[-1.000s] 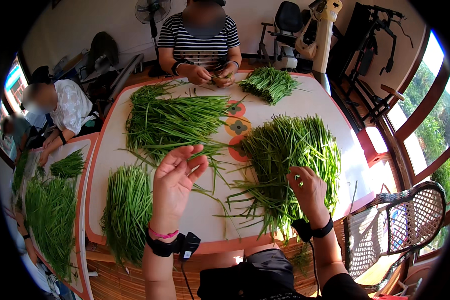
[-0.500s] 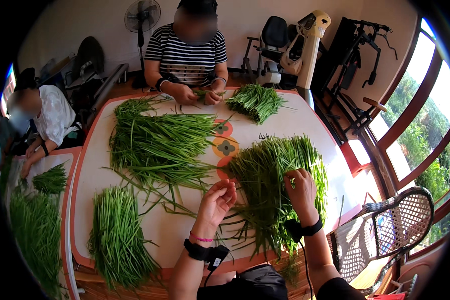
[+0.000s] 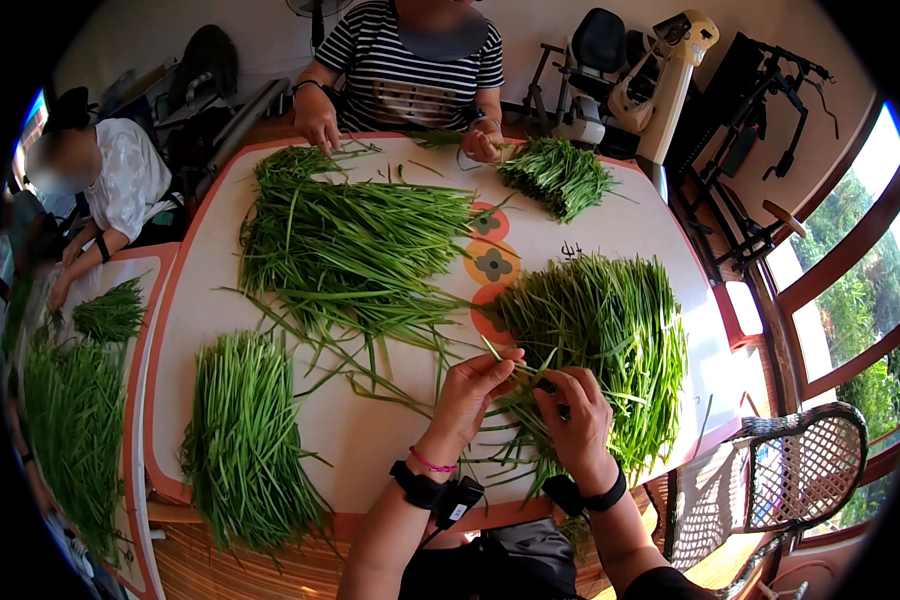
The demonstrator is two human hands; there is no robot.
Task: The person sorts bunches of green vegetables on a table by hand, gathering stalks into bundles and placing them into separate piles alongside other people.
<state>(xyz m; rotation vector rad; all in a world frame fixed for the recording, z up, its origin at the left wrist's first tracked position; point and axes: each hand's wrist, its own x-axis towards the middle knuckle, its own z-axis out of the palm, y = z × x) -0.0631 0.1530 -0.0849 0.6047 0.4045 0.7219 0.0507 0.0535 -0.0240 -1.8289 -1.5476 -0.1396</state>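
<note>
Close together over the table's front half, both my hands work on a thin green chive stalk [image 3: 491, 348]. My left hand [image 3: 470, 398] pinches it between thumb and fingers, its tip poking out above them. My right hand [image 3: 578, 418] has its fingers curled in at the other side of the stalk; the fingertips are partly hidden. Just beyond and right of my hands lies a large heap of chives [image 3: 620, 335]. Loose chive leaves lie under and around my wrists.
The white table [image 3: 185, 300] has an orange border. A wide chive pile [image 3: 360, 250] spreads across it, with a neater bundle [image 3: 238, 430] front left and a smaller pile [image 3: 555, 178] far right. Opposite sits a co-worker [image 3: 410, 70]; another works at the left table. A woven chair [image 3: 805, 470] stands right.
My right hand has left the right-hand heap and come left to meet my left hand, which has closed on a chive stalk. The opposite co-worker's hands have moved apart. The view has shifted.
</note>
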